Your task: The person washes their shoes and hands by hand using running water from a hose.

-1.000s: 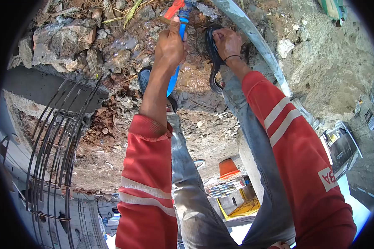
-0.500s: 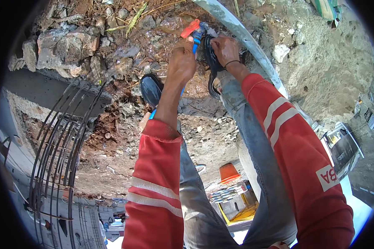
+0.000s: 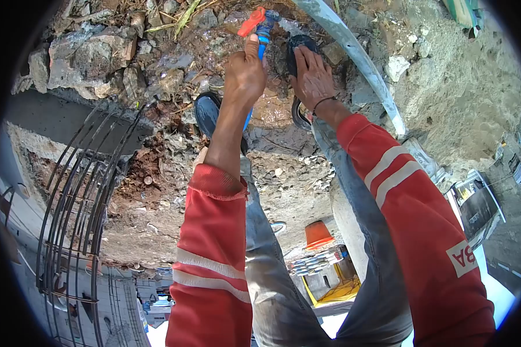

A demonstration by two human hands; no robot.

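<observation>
My left hand [image 3: 244,75] is wrapped around a blue hose [image 3: 261,52], its thumb lying along the hose just below a blue valve with a red handle [image 3: 252,22]. Whitish water shows at the valve's outlet, toward the right shoe. My right hand [image 3: 314,78] lies with fingers stretched out over the wet black shoe [image 3: 301,43] on my right foot, covering part of it. The other black shoe [image 3: 207,114] stands to the left, beside my left forearm. Wet, muddy ground glistens between the two feet.
A curved grey pipe [image 3: 353,58] runs past my right hand. Broken masonry [image 3: 90,61] and stones lie at upper left. Tied rebar [image 3: 78,208] stands on the left. Behind my legs, seen upside down, is an orange bucket [image 3: 318,235].
My right hand has gone from curled fingers at the shoe's side to flat on top of it. The valve and left hand have shifted slightly up and left.
</observation>
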